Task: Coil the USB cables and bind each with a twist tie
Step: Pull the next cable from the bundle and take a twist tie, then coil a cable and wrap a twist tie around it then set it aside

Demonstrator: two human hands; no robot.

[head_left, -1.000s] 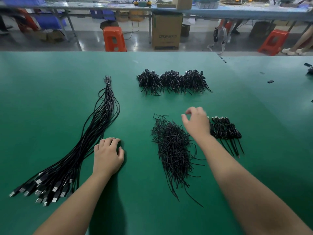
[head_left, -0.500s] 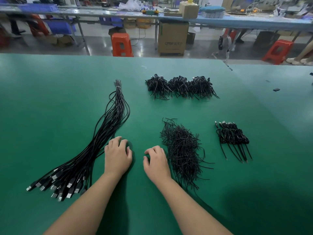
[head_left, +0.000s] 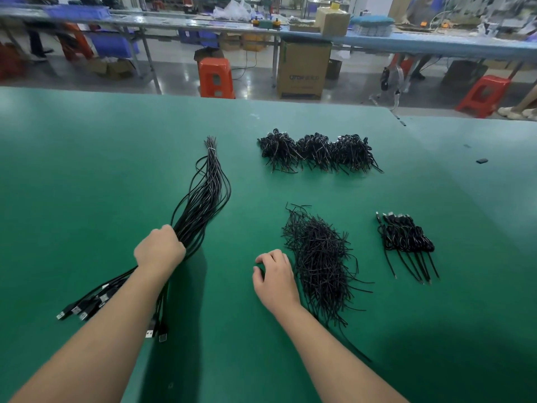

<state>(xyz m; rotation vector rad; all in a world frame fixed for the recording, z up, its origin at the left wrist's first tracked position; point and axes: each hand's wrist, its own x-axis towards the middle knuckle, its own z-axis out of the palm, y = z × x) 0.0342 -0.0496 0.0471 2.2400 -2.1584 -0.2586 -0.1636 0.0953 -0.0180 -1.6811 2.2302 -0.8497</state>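
Note:
A long bundle of black USB cables lies on the green table, tied at its far end, plugs fanned out near me. My left hand rests on the bundle's middle with fingers curled over the cables. A heap of black twist ties lies right of centre. My right hand sits on the table just left of that heap, fingers loosely curled, holding nothing that I can see. A small row of coiled cables lies to the right.
Three heaps of coiled, bound cables lie at the back of the table. A small black piece sits at the far right. Beyond the table's far edge are orange stools and a cardboard box.
My right hand came back from the coiled row to beside the twist-tie heap. My left hand moved from the bare table onto the cable bundle.

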